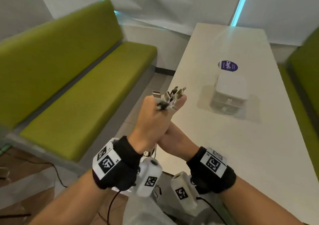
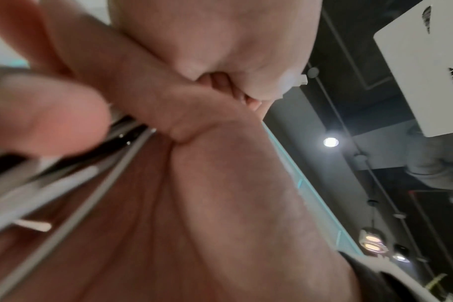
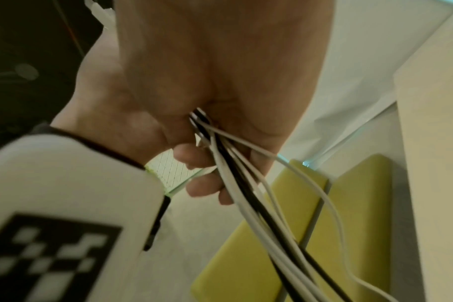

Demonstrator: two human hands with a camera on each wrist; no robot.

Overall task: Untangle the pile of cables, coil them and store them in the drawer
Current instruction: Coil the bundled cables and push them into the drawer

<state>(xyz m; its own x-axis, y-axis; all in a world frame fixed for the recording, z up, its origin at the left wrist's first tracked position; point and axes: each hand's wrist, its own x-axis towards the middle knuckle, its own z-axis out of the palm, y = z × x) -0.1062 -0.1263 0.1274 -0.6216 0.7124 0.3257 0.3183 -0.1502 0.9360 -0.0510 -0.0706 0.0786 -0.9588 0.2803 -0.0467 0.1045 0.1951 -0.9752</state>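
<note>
- Head view: left hand (image 1: 151,121) raised off the table (image 1: 224,155) edge, closed round a bunch of cables, with the plugs (image 1: 170,95) fanned out above the fingers. Right hand (image 1: 177,140) laid against its heel, fingers hidden, so impossible to say whether gripping or only pressing. Drawers (image 1: 229,93) well apart on the table, both seemingly closed.
- Risk here: plugs splayed at odd angles and likely to snag one another if pulled out singly. Neither hand free for a drawer, so probably a put-down first, with a chance of fresh tangling.
- Left wrist view: blurred. Cables (image 2: 73,183) crossing the palm side by side, white and black, clamped under curled fingers (image 2: 47,114). Firm enough by the look of it, but a tight fist would likely drag every strand along with the one wanted.
- Right wrist view: cables (image 3: 246,204) spilling down from between the two hands in loose strands, lower ends out of frame. Fingertips (image 3: 194,159) curled beside them, probably the left hand's, not certain. One white strand bowed out wide from the rest.
- Risk here: unseen hanging ends may catch on the table edge or on the bench (image 3: 259,245) below. Crossed strands may cinch into a knot under a hard downward stroke. Wide loop is the likeliest to hook on something.
</note>
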